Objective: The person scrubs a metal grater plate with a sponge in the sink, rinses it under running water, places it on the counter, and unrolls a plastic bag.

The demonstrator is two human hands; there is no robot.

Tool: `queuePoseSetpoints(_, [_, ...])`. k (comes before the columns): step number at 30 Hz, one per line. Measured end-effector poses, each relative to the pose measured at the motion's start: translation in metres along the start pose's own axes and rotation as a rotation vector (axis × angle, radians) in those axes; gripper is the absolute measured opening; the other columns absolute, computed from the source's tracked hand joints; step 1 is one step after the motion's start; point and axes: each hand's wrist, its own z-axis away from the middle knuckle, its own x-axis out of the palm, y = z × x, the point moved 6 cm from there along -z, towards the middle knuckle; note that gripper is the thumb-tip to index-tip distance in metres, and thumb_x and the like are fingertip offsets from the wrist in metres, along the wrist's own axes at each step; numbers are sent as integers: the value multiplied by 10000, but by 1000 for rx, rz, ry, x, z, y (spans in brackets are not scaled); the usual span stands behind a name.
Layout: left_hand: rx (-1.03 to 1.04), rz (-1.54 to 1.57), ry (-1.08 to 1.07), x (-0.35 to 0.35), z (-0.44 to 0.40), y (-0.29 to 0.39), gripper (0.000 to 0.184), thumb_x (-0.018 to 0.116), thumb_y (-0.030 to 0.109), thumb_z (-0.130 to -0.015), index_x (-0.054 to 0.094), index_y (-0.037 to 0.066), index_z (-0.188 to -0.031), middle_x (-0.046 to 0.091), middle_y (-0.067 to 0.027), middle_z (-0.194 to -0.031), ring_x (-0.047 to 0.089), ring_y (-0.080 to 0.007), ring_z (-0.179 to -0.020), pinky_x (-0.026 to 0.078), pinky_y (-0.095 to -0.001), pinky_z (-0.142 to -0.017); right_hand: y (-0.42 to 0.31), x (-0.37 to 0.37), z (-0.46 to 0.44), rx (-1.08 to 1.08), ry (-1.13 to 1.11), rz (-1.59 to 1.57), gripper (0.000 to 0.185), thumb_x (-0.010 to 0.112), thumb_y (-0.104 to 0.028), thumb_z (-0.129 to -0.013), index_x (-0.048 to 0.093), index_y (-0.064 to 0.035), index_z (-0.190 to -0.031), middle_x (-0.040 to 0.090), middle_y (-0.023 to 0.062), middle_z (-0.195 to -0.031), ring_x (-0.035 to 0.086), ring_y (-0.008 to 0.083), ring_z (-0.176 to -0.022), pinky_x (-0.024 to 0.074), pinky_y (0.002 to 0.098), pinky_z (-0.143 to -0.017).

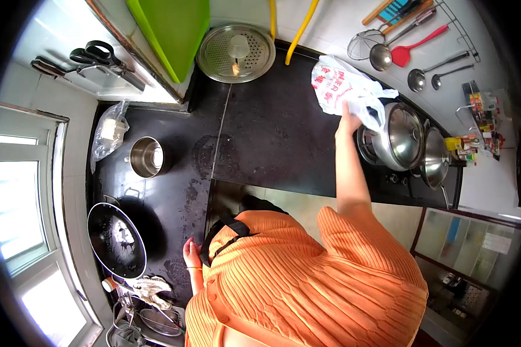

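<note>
My right hand (348, 121) reaches forward to the back of the counter, its fingers closed on a white plastic bag (336, 87) with red printing. The bag's handles hang down beside a lidded steel pot (400, 136) on the stove; what the bag contains is hidden. My left hand (192, 254) rests low at the counter edge close to my body, fingers loosely apart and holding nothing. Nearest to it is a black wok (117, 240) leaning on the left side of the counter. A steel pot (147, 157) without a lid stands farther forward.
A second lidded pan (434, 159) sits on the stove. At the back are a perforated steel tray (217, 58) and a green board (173, 29). Ladles (381, 56) hang on the right wall. A clear bag (110, 133) lies at left; a cloth (150, 289) lies by the sink.
</note>
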Motion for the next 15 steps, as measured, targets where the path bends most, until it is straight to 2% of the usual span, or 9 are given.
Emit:
queuePoseSetpoints(1, [4, 21, -34, 1, -3, -1, 228, 516, 158, -941, 561, 51, -1137, 515, 15, -779, 510, -75, -691, 532, -267, -677, -7, 6, -24, 67, -54, 86, 865, 821, -226, -679, 342, 60, -1340, 468, 159, -1305, 468, 218, -1181, 360, 338, -995])
queuePoseSetpoints(2, [8, 41, -67, 1, -6, -1, 227, 515, 158, -941, 561, 52, -1137, 515, 15, -776, 510, -74, -691, 530, -264, -675, -30, 11, -45, -167, 18, 308, 943, 843, -302, -635, 338, 60, -1344, 472, 189, -1305, 480, 239, -1181, 368, 344, -988])
queuePoseSetpoints(4, [23, 18, -69, 3, -6, 3, 229, 515, 159, -941, 560, 56, -1140, 520, 13, -779, 512, -74, -689, 526, -257, -667, -47, 23, -90, 24, -46, 550, 1113, 852, -419, -560, 262, 51, -1379, 470, 258, -1284, 486, 340, -1176, 377, 398, -992])
queuePoseSetpoints(6, [34, -7, -87, 6, -3, 6, 233, 517, 161, -940, 562, 55, -1142, 525, 12, -785, 515, -75, -687, 522, -251, -662, -78, 22, -97, 223, 222, 361, 1106, 882, -288, -547, 235, 44, -1381, 440, 259, -1298, 502, 370, -1141, 409, 413, -983])
queuePoseSetpoints(10, [35, -15, -25, 2, 4, 1, 235, 516, 161, -940, 566, 51, -1141, 530, 12, -791, 518, -76, -690, 517, -244, -664, -23, 33, -133, 525, 312, -35, 930, 855, -14, -553, 326, 22, -1316, 504, 199, -1236, 533, 287, -1106, 441, 451, -942])
queuePoseSetpoints(11, [35, -9, -19, 0, 5, -3, 235, 516, 161, -940, 566, 51, -1141, 530, 12, -791, 518, -76, -690, 517, -244, -664, 17, 46, -153, 511, 68, -188, 735, 816, -71, -645, 412, 26, -1251, 565, 162, -1169, 569, 280, -1059, 466, 460, -896])
queuePoseSetpoints(12, [43, 2, -24, -2, 4, -8, 234, 518, 160, -940, 567, 50, -1141, 530, 15, -791, 516, -73, -689, 513, -238, -658, 3, 45, -145, 512, 60, -189, 735, 816, -71, -645, 412, 26, -1251, 565, 162, -1169, 569, 280, -1059, 466, 460, -896])
queuePoseSetpoints(14, [53, 16, -24, -7, 1, -17, 234, 520, 160, -939, 567, 50, -1141, 530, 19, -791, 514, -70, -688, 508, -233, -652, -17, 60, -114, 758, -430, -68, 529, 743, -174, -759, 498, -19, -1201, 606, 115, -1113, 610, 259, -982, 499, 424, -798])
queuePoseSetpoints(15, [58, 37, -38, -7, -1, -22, 233, 523, 160, -938, 568, 51, -1139, 530, 22, -791, 511, -64, -688, 500, -224, -643, 2, 67, -118, 731, -468, -151, 331, 638, -296, -854, 578, -93, -1110, 637, 70, -1026, 631, 224, -898, 494, 361, -684])
